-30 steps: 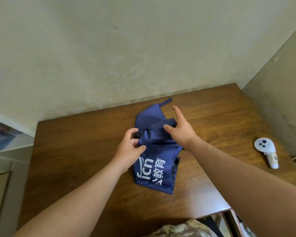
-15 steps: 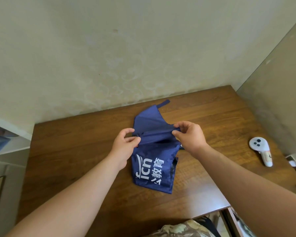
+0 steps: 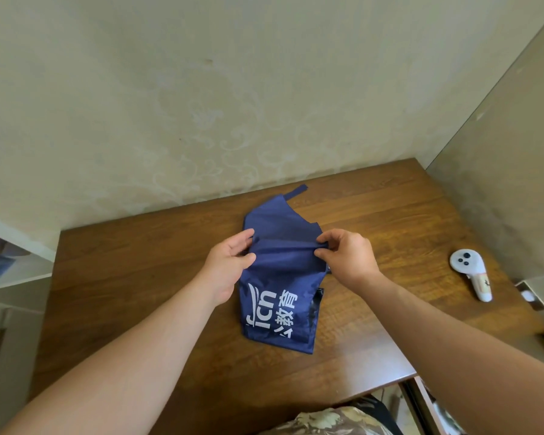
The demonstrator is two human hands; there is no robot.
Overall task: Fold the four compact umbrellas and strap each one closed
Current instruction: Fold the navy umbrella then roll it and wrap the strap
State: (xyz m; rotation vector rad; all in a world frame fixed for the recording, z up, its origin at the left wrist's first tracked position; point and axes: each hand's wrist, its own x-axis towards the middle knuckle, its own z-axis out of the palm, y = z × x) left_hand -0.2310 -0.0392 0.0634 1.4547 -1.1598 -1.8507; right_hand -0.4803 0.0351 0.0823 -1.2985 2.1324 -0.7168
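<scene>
umbrella (image 3: 277,296): matt cloth | table (image 3: 139,277): smooth wood | controller (image 3: 468,271): probably plastic

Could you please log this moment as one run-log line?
left hand: pinching fold | right hand: pinching fold | navy umbrella: flat on table, strap loose

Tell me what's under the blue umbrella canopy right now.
Under the blue umbrella canopy only the wooden table shows, plus a dark glossy part at its right edge. Anything else beneath is covered by fabric.

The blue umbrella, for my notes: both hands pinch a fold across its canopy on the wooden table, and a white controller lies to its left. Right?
Not quite. In the head view the white controller lies to the right of the blue umbrella. The rest holds: left hand and right hand pinch the fold, on the wooden table.
</scene>
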